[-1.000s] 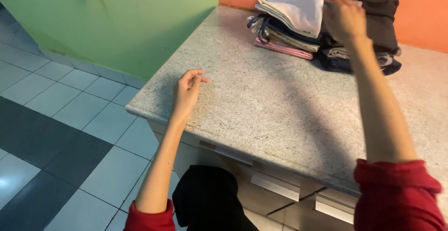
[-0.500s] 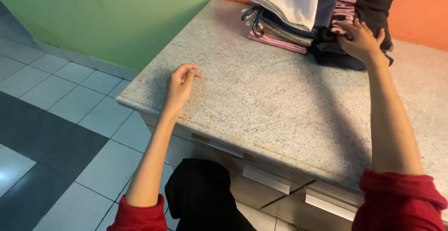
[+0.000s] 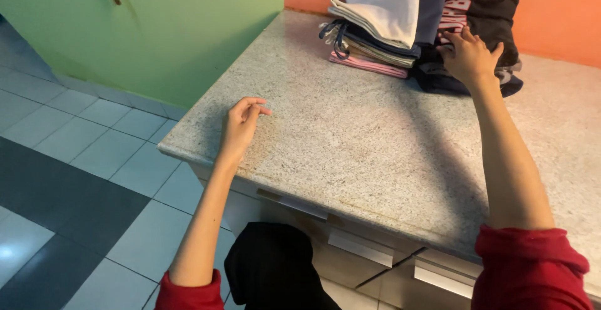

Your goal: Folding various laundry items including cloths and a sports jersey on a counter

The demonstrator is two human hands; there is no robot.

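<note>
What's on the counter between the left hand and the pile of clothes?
Nothing. In the head view, only bare speckled counter lies between the left hand and the clothes pile. The right hand is on the dark clothes.

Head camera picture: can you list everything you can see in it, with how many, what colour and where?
counter: one, speckled grey stone, centre.
folded clothes: one stack, white, grey, dark blue, pink, on the counter's far end.
dark garment: one, black with pink print, beside the stack against the orange wall.
drawers: at least two, pale with flat handles, under the counter.
black cloth: one, low in front of the drawers.
walls: green on the left, orange behind.
floor: light and dark tiles.
left hand: resting on the counter edge, empty.
right hand: on the dark garment.
</note>
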